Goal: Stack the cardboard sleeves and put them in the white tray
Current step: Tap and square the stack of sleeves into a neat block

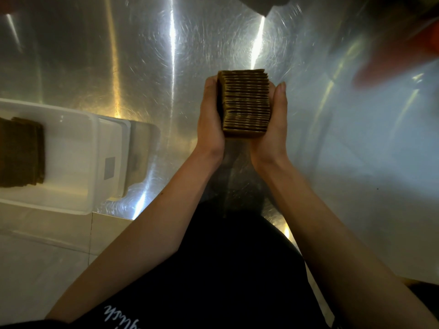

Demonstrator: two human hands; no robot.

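A thick stack of brown cardboard sleeves [245, 103] stands on edge above the steel table, pressed between both palms. My left hand [210, 119] clamps its left side and my right hand [275, 119] clamps its right side. The white tray [71, 143] sits at the left, at the table's near edge. Another pile of brown sleeves [20, 150] lies inside the tray at its left end.
The shiny steel table [142, 67] spreads around the hands. A blurred red shape [399, 55] shows at the upper right and a grey object [261, 3] at the top edge. Tiled floor [35, 257] lies below the tray.
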